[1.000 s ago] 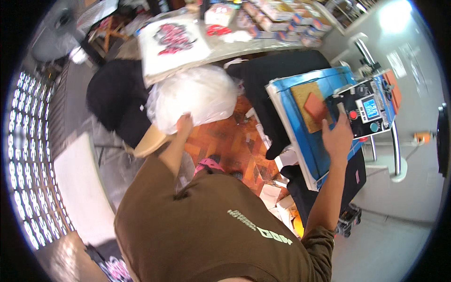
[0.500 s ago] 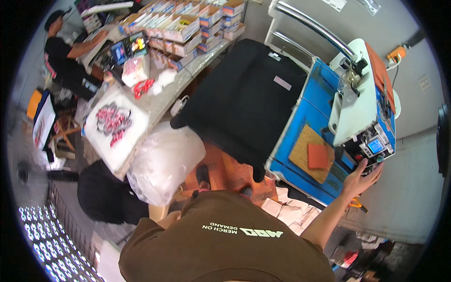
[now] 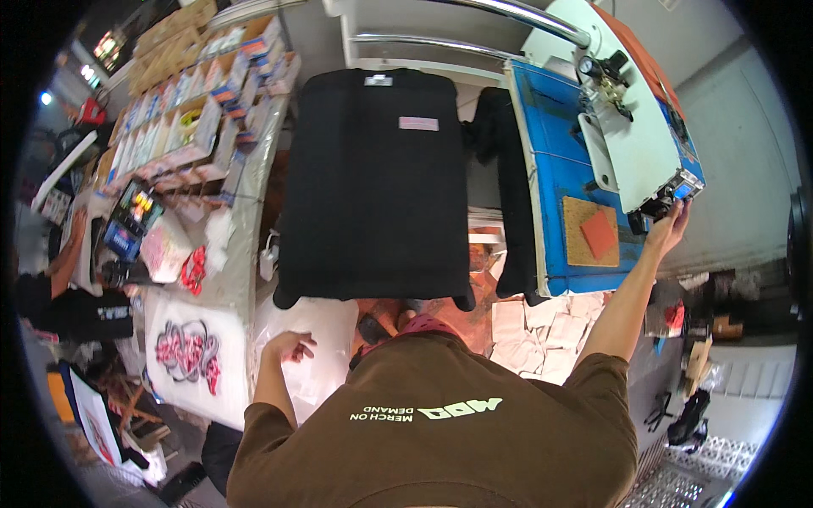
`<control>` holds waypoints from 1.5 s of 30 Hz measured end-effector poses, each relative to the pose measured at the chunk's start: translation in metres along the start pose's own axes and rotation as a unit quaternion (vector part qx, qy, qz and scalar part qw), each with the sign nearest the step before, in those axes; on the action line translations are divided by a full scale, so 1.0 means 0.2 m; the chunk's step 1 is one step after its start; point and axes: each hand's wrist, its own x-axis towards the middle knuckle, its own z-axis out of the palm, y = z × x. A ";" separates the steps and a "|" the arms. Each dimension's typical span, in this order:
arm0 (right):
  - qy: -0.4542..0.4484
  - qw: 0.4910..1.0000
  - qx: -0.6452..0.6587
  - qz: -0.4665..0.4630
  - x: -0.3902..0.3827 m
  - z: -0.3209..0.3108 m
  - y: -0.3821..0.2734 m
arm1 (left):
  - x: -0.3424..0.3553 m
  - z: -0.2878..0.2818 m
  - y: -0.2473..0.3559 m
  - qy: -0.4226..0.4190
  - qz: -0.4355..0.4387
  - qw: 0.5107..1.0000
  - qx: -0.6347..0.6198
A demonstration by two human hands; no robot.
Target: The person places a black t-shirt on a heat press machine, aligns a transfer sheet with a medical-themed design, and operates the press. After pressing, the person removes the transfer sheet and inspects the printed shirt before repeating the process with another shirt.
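A black long-sleeved garment [image 3: 373, 195] lies spread flat in front of me, with a pale pink label [image 3: 418, 124] near its top. To its right stands a heat press with a blue base [image 3: 555, 118] and a white upper arm [image 3: 637, 110]. My right hand [image 3: 668, 229] is closed on the lower edge of the press's control box [image 3: 677, 193], by its lit screen; some fingertips are hidden. Holding nothing, my left hand [image 3: 292, 345] hovers over a translucent plastic bag [image 3: 318, 326], its fingers loosely bent and apart.
On the press base lie a tan pad [image 3: 577, 254] and an orange square [image 3: 600, 234]. A plastic-covered table [image 3: 246, 245] at left carries cardboard boxes [image 3: 182, 135] and a white sheet with a pink-and-black print [image 3: 188, 356]. At far left another person's arm [image 3: 68, 258] shows.
The view has turned rightward, so the garment stands straighter and nearer the middle. My left hand has come into view. My right hand stays at the control box.
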 end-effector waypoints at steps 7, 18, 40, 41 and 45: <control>0.038 0.998 0.043 -0.015 0.03 -0.02 0.04 | 0.10 0.03 0.05 -0.059 -0.028 0.986 -0.152; 0.063 0.980 -0.080 -0.170 -0.51 0.23 -0.33 | -0.25 -0.60 0.88 0.241 0.292 0.921 -0.093; -0.332 0.672 0.359 0.556 -0.79 1.40 -0.16 | -0.67 -0.43 1.98 -0.190 0.627 0.693 -0.301; -0.318 0.682 0.377 0.540 -0.71 1.42 -0.20 | -0.76 -0.38 2.03 -0.203 0.641 0.678 -0.297; -0.329 0.713 0.382 0.487 -0.48 1.59 -0.57 | -1.17 -0.39 2.22 -0.120 0.707 0.653 -0.243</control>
